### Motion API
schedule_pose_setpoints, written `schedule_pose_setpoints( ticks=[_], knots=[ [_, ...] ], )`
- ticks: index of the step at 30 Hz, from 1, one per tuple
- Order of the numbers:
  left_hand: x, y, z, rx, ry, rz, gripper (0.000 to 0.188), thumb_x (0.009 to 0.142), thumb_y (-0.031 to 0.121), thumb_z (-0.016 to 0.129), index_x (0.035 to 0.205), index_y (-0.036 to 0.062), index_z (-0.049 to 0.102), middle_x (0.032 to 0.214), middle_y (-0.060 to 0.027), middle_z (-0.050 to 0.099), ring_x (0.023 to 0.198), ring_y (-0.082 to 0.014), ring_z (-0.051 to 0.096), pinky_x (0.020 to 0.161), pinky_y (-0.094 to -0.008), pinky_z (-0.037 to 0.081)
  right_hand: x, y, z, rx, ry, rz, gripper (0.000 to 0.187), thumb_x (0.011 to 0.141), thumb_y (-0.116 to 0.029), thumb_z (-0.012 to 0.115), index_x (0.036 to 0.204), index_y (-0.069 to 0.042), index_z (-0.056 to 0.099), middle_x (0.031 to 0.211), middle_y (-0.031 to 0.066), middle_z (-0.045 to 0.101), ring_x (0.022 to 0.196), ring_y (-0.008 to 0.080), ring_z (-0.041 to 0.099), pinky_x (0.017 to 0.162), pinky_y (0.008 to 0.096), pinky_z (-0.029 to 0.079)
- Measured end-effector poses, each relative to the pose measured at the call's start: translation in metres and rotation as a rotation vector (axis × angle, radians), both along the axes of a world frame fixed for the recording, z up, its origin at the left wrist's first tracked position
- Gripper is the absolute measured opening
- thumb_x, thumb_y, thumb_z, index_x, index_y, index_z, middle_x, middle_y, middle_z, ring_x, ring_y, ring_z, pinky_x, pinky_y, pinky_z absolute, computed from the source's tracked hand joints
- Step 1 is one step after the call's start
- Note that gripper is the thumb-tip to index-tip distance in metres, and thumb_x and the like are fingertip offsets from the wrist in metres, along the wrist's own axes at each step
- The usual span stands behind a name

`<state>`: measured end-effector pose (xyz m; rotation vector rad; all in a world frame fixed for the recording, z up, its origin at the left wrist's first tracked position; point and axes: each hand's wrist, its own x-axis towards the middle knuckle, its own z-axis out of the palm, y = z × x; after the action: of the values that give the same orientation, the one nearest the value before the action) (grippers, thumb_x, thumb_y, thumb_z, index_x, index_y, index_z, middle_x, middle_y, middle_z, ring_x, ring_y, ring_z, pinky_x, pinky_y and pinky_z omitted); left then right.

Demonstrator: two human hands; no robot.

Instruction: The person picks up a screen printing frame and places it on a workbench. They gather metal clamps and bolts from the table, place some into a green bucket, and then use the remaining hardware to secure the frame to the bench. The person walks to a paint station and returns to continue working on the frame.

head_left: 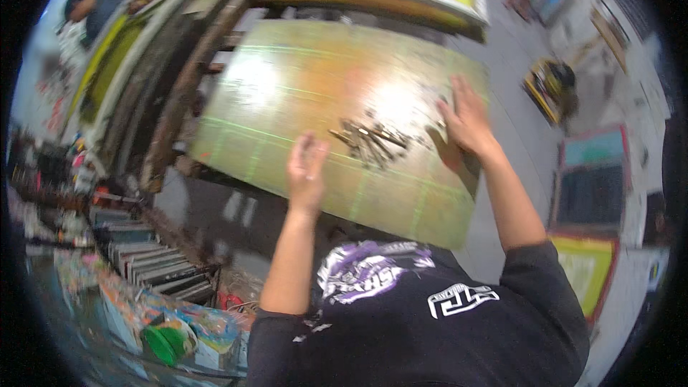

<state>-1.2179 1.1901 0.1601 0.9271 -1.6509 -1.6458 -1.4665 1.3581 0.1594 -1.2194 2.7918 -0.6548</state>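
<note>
The loose pile of brass-coloured rods lies on the greenish-yellow table, inboard of its edges and somewhat closer to the right edge than to the left. My left hand is raised over the near edge, its fingers and thumb apart, with nothing visible between them. My right hand is spread beside the right edge, thumb away from the fingers, likewise without a hold; whether its palm meets the surface I cannot tell. Neither hand touches the pile.

Handling, as I judge it: the short rods look metallic, hence stiff, hardly fragile, each fairly light but weighty as a heap. Smooth, rounded sides would make them slip and roll on the glossy top. A single rod is best pinched at mid-length; the heap, cupped between both palms from its left and right flanks. Blur hides finer detail.
</note>
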Motion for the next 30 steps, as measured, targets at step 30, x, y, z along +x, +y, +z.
schedule_pose_setpoints(
  ticks=[30],
  knots=[
    [0.248, -0.203, 0.077, -0.37, 0.398, 0.999, 0.012, 0.083, 0.01, 0.061, 0.083, -0.0018, 0.064, 0.081, -0.0062, 0.064, 0.075, -0.0112, 0.058, 0.068, -0.0228, 0.044, 0.162, -0.312, 0.136, -0.678, -0.66, 0.637, 0.014, 0.082, -0.009, 0.058, 0.086, 0.003, 0.065, 0.08, 0.0095, 0.063, 0.072, 0.0134, 0.059, 0.065, 0.0249, 0.047]
  ],
)
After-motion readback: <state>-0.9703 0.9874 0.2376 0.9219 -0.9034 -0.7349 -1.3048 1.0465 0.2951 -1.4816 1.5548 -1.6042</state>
